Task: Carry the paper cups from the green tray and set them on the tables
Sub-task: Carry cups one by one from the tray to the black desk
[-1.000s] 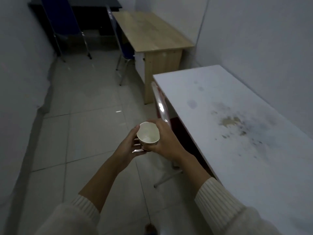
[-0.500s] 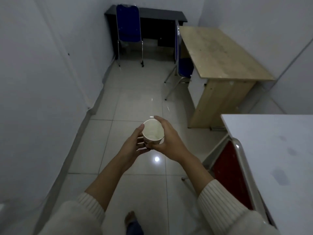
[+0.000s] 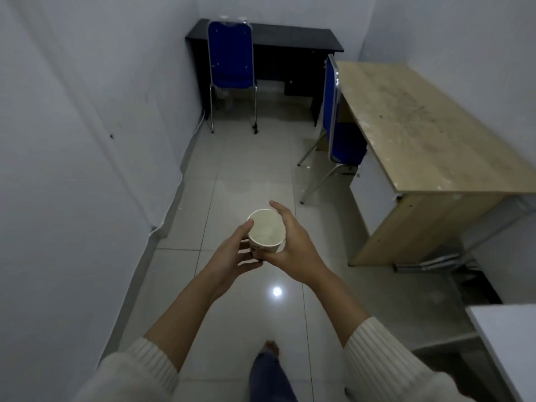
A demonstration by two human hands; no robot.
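Head view: paper cup upright in air over floor, gripped by both hands. Left hand thumb at rim; right hand curled round far side, forefinger now lifted. White table slid to lower-right corner; wooden table nearer; black table at far wall.

Cup between left hand and right hand

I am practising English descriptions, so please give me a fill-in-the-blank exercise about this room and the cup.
The left hand and the right hand hold the paper cup above the tiled ___.
The far chair and the near chair both have ___ backs.
The far chair stands before a ___ desk.
Missing words: floor; blue; black.
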